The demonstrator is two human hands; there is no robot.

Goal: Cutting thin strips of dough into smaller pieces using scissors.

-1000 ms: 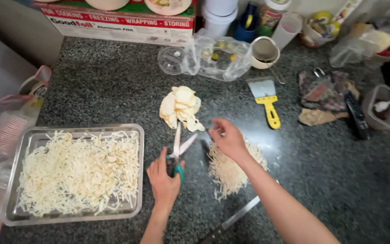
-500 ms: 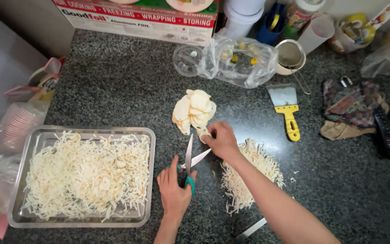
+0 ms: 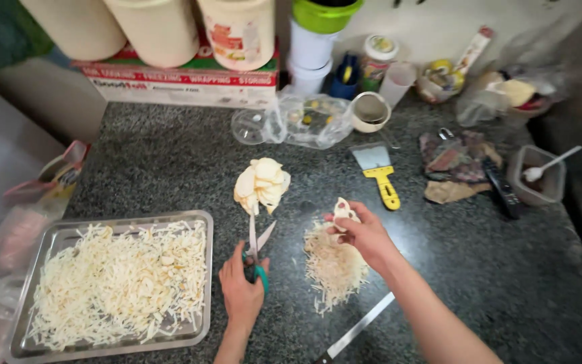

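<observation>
My left hand [image 3: 241, 291] grips teal-handled scissors [image 3: 256, 247], blades parted and pointing up toward a stack of pale cream slices [image 3: 261, 185] on the dark granite counter. My right hand [image 3: 364, 232] pinches one pale slice [image 3: 341, 210] above a heap of thin cut shreds [image 3: 332, 265]. A metal tray [image 3: 205, 269] at the left holds a wide spread of the same shreds.
A long knife [image 3: 356, 328] lies by my right forearm. A yellow-handled scraper [image 3: 380, 172], folded cloth [image 3: 456, 160], a container with a spoon [image 3: 537, 176], a clear plastic bag [image 3: 304, 121], a cup [image 3: 370, 111], tubs and a box line the back.
My right hand moved away from the scissors to the right, lifting a slice over the shred heap. The view tilted up, showing more of the back wall.
</observation>
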